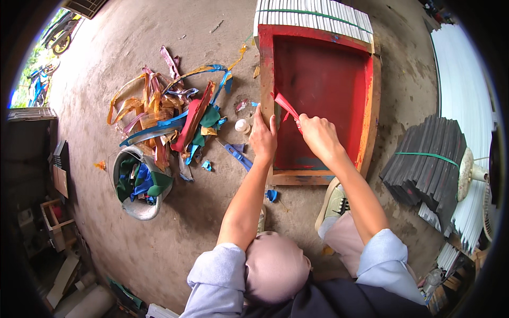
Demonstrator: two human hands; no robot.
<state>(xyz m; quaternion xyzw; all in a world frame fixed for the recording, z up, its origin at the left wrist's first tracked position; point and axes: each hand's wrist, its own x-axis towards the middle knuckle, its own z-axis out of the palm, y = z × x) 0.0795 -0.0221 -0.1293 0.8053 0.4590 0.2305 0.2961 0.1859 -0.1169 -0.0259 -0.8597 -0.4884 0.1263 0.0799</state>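
Observation:
A wooden screen-printing frame (373, 111) with a red-stained mesh (323, 95) lies on the floor in front of me, its far end against a bundle of white slats. My left hand (262, 139) grips its left bar, thumb toward the inside and fingers along the outer side. With closed fingers, my right hand (319, 137) holds a red strip of tape (287, 106) above the mesh. The strip's far end reaches the inner edge of the left bar, pulled taut at a slant. My fingers hide its near end.
Left of the frame lies a tangled heap of coloured tape strips (154, 114), with a white bucket (142, 212) of scraps below it. A blue cutter (237, 156) and a small white round object (242, 126) lie nearby. Banded white slats (313, 19) and dark slats (424, 156) flank the frame.

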